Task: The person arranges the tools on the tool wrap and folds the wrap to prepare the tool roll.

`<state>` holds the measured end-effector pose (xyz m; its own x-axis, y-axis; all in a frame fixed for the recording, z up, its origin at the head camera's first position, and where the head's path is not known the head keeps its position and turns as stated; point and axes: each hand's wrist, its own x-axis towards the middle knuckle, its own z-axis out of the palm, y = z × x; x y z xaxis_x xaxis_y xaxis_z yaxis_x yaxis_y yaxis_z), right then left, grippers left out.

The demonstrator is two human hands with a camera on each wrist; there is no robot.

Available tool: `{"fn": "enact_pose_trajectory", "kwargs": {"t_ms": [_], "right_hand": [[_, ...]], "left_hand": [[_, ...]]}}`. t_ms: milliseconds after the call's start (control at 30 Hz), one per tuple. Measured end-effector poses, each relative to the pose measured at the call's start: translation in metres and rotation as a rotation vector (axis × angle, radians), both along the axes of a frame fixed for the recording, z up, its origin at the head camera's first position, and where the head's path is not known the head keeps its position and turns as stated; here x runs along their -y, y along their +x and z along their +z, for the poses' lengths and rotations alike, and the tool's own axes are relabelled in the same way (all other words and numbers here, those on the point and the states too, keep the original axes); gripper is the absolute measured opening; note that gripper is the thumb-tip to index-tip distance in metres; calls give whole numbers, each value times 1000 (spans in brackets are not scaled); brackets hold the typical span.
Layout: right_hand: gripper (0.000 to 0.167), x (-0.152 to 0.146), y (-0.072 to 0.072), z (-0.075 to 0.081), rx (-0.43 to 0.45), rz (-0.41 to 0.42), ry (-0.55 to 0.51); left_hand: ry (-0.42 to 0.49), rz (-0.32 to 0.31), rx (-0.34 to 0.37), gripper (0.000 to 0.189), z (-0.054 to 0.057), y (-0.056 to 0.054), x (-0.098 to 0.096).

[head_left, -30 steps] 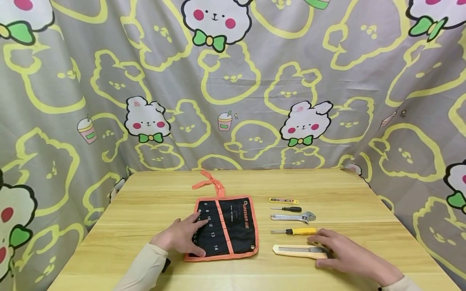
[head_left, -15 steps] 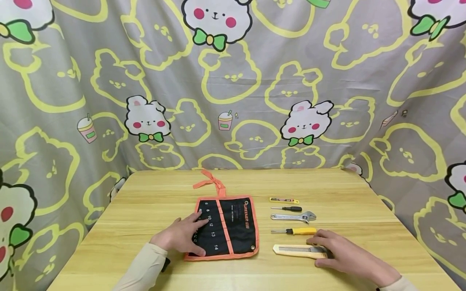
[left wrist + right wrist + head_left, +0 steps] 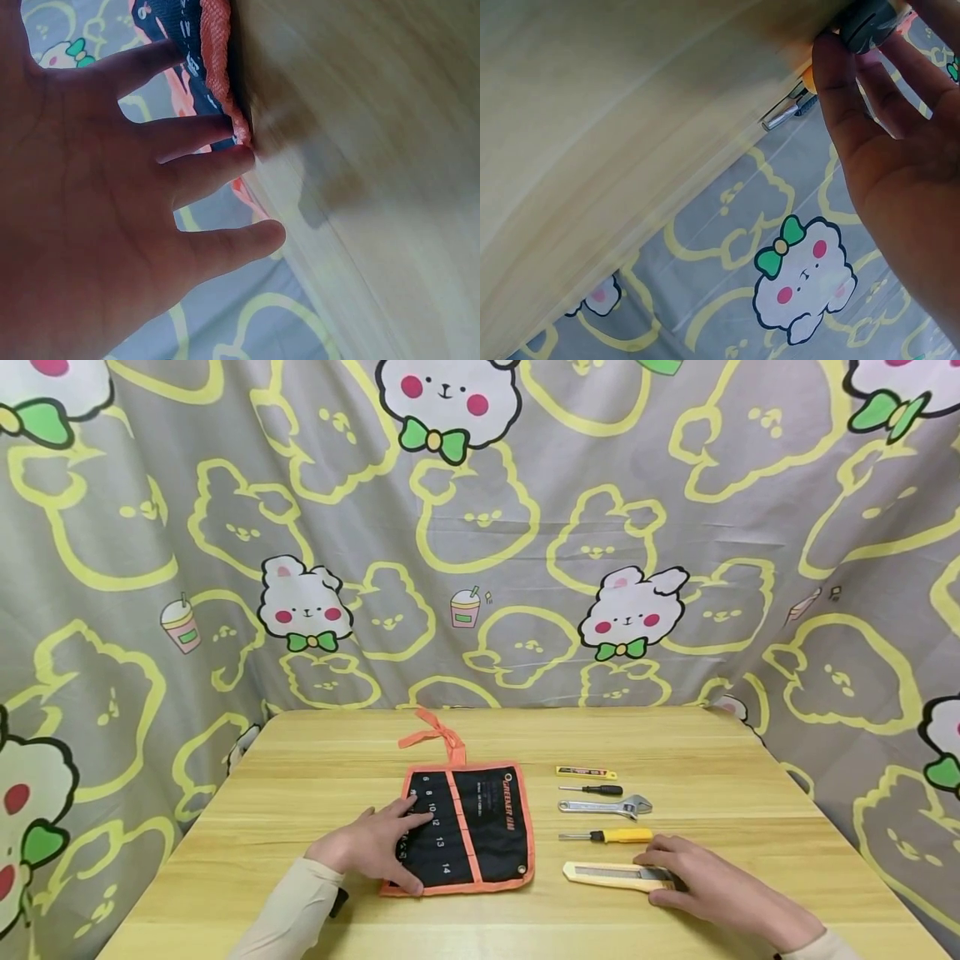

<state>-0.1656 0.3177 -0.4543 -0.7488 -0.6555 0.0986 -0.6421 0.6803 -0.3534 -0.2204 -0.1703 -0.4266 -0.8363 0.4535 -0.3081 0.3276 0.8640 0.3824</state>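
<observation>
A black tool pouch with orange trim lies flat on the table. My left hand rests on its left edge with fingers spread; the left wrist view shows those fingers straight at the orange border. To the right lies a pale yellow utility knife. My right hand holds its near end between thumb and fingers, and the knife still lies on the table. The right wrist view shows the knife's dark end among the fingers. The palm hides part of that end.
Above the knife lie a yellow-handled screwdriver, an adjustable wrench, a small black-handled screwdriver and a slim yellow pack, roughly parallel. Orange ties extend behind the pouch. A patterned curtain surrounds the wooden table.
</observation>
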Motion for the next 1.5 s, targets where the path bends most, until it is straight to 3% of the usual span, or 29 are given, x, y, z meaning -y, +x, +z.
{"fn": "enact_pose_trajectory", "kwargs": {"t_ms": [267, 433, 667, 867, 1133, 1500], "right_hand": [[43, 0, 1, 0, 25, 2, 6], [40, -1, 1, 0, -36, 10, 12], [43, 2, 2, 8, -51, -24, 50], [42, 8, -1, 13, -146, -12, 35], [38, 19, -5, 21, -166, -9, 40], [31, 42, -10, 24, -235, 45, 30]], "left_hand": [[2, 0, 1, 103, 0, 0, -1], [1, 11, -7, 104, 0, 1, -2], [-12, 4, -13, 104, -1, 1, -3], [-7, 3, -17, 105, -1, 1, -3], [-16, 3, -15, 105, -1, 1, -5], [-18, 9, -9, 107, -3, 2, -2]]}}
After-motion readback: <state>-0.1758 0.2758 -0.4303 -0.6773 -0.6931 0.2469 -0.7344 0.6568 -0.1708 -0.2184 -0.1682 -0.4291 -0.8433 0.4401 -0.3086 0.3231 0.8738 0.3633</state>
